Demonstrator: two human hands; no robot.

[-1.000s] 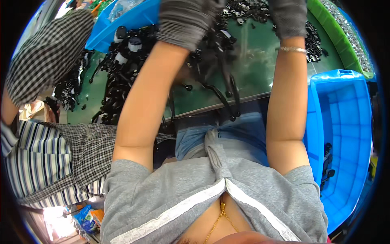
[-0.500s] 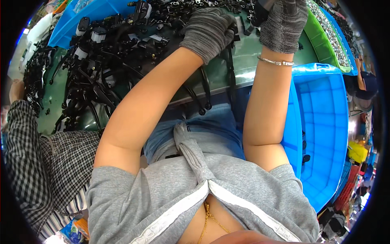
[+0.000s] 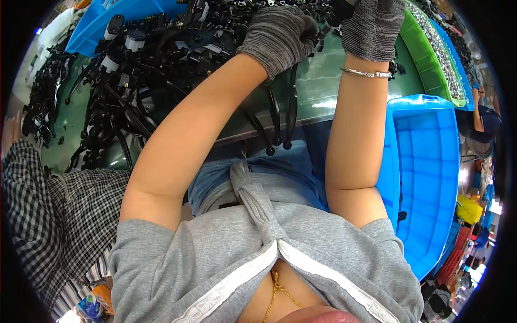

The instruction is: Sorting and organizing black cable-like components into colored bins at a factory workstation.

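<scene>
My left hand [image 3: 277, 40], in a grey knit glove, is closed at the table's far side on a black brake lever [image 3: 292, 102] whose ball-tipped end hangs over the near edge. Its fingers partly hide the lever's mount. Up at the right, my right hand [image 3: 374, 29] wears the same kind of glove and wraps around a dark tapered tool [image 3: 340, 13] that looks like a power screwdriver. The picture's top edge cuts off part of that tool. Other brake levers [image 3: 273, 116] stick out over the table edge beside the held one.
A heap of black lever assemblies [image 3: 129, 102] covers the green table [image 3: 323, 97] on the left. Blue bins [image 3: 425, 161] stand to my right, below a green tray [image 3: 431, 70] of small metal parts. A co-worker's checked sleeve [image 3: 27, 194] is close at left.
The brake lever under my left hand has shifted a little left and now hangs steady rather than blurred. My right hand and the tool have moved slightly up. The co-worker's hand has moved left.
</scene>
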